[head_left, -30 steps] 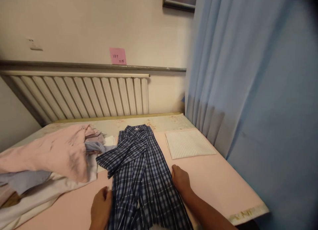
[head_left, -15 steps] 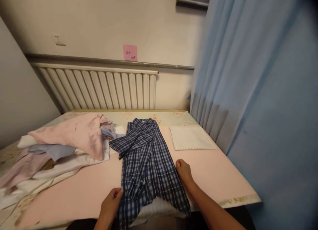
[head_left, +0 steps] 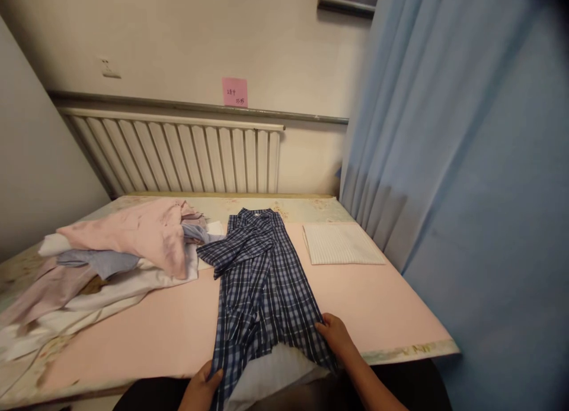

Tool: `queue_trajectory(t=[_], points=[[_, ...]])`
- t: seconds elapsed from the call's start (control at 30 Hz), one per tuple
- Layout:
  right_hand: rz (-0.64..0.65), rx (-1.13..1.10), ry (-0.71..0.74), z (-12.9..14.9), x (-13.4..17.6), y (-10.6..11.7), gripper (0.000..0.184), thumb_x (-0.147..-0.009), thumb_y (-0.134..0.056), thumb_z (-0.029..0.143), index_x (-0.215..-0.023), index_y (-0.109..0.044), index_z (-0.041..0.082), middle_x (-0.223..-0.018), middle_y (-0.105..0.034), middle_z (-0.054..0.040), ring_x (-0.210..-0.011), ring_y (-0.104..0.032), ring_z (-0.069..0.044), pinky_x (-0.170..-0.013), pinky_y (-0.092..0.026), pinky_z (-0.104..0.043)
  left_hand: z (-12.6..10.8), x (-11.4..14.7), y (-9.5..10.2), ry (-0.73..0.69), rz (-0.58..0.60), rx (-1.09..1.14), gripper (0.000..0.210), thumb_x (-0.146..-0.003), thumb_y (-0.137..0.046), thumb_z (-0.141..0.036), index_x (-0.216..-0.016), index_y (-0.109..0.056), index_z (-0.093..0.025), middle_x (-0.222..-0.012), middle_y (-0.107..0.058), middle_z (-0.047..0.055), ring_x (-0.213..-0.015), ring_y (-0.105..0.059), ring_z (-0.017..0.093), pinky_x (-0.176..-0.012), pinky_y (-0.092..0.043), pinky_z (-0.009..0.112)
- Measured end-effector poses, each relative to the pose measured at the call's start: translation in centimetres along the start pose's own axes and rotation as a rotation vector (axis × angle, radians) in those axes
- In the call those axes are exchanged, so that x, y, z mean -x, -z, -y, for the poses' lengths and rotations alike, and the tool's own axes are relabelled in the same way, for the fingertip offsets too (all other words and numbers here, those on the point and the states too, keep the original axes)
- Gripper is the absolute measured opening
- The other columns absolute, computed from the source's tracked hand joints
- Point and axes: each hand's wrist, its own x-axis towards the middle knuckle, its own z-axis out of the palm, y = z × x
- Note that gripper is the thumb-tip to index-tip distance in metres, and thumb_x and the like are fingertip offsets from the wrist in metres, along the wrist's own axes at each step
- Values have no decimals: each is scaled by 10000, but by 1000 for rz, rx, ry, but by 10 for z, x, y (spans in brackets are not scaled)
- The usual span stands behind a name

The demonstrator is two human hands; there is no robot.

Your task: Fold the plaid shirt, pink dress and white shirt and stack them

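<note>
A dark blue plaid shirt (head_left: pixel 287 281) lies lengthwise on the table, its collar at the far end and one sleeve folded across to the left. Its lower hem hangs over the near edge. At the lower left of the shirt, my left hand (head_left: pixel 202 387) pinches the side edge near the hem. On the opposite side, my right hand (head_left: pixel 335 334) grips the right edge a little higher up. White cloth (head_left: pixel 275 372) shows below the hem, between the two hands.
A heap of clothes (head_left: pixel 128 239), pink, white and grey-blue, covers the left of the table (head_left: pixel 169 334). A folded striped cream cloth (head_left: pixel 342 244) lies at the right. Blue curtain (head_left: pixel 427 162) hangs along the right side. A radiator (head_left: pixel 186 153) stands behind.
Both hands have moved nearer to me along the shirt's sides. My right hand, a fist beside the shirt before, now has its edge between the fingers.
</note>
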Motion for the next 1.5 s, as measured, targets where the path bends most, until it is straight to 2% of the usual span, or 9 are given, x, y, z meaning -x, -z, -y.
queue_trajectory(t=[0.33, 0.5, 0.57, 0.73, 0.83, 0.93, 1.13, 1.33, 1.5], points=[[73, -184, -35, -7, 39, 1, 33, -643, -517, 244, -653, -521, 212, -581, -548, 39, -566, -506, -134, -541, -362, -227, 18, 6, 15, -66, -165, -125, 340, -572, -632, -416, -837, -651, -203, -916, -746, 66, -1038, -649, 306, -972, -468, 410], [72, -36, -24, -13, 47, 2, 7, -649, -528, 222, -647, -522, 224, -557, -518, 46, -577, -513, -147, -548, -364, -233, 29, 12, 17, -65, -131, -211, 367, -655, -547, -357, -973, -628, -191, -981, -736, 73, -1017, -663, 274, -930, -497, 370], [46, 78, -16, -17, 51, 4, 39, -641, -534, 195, -631, -515, 228, -536, -509, 45, -567, -520, -154, -552, -368, -241, 26, 20, 16, -85, -196, -374, 353, -683, -523, -327, -1002, -604, -199, -990, -725, 74, -1005, -664, 268, -912, -504, 364], [-201, 231, 212, -9, 63, 16, 180, -813, -459, 280, -917, -596, 225, -840, -665, -56, -769, -624, -220, -721, -441, -314, 2, 44, 7, -436, -485, -823, 378, -826, -441, -377, -1134, -538, -179, -1155, -618, 138, -1110, -574, 281, -993, -436, 423], [-224, 258, 355, 13, 62, 15, 206, -871, -420, 284, -963, -592, 221, -924, -662, -76, -831, -628, -224, -757, -443, -321, -14, 43, -2, -574, -469, -872, 318, -867, -418, -377, -1083, -564, -195, -1079, -626, 117, -1071, -574, 264, -1002, -424, 414], [-101, 230, 475, 42, 57, -1, 182, -880, -421, 223, -929, -597, 224, -884, -656, -49, -811, -620, -194, -741, -444, -290, -24, 28, -11, -578, -417, -796, 279, -873, -421, -360, -1048, -572, -204, -1046, -632, 90, -1030, -593, 245, -963, -454, 394], [147, 203, 654, 89, 54, -56, 172, -844, -478, 101, -840, -598, 225, -831, -626, 2, -785, -593, -149, -714, -424, -245, -25, -5, -14, -370, -407, -713, 252, -833, -433, -220, -1050, -551, -171, -1042, -632, 85, -995, -611, 223, -930, -470, 375], [186, 275, 806, 111, 48, -94, 260, -824, -492, 65, -999, -587, 233, -973, -605, -19, -872, -576, -155, -768, -429, -260, -33, -10, -11, -425, -272, -859, 436, -799, -421, -79, -1222, -486, -163, -1185, -565, 92, -1139, -536, 186, -998, -401, 330], [194, 361, 835, 107, 38, -114, 227, -811, -508, 79, -960, -582, 232, -951, -575, -10, -853, -544, -154, -733, -410, -257, -38, -12, -10, -420, -296, -889, 357, -820, -378, -82, -1121, -548, -171, -1109, -594, 76, -1075, -566, 177, -949, -417, 306]])
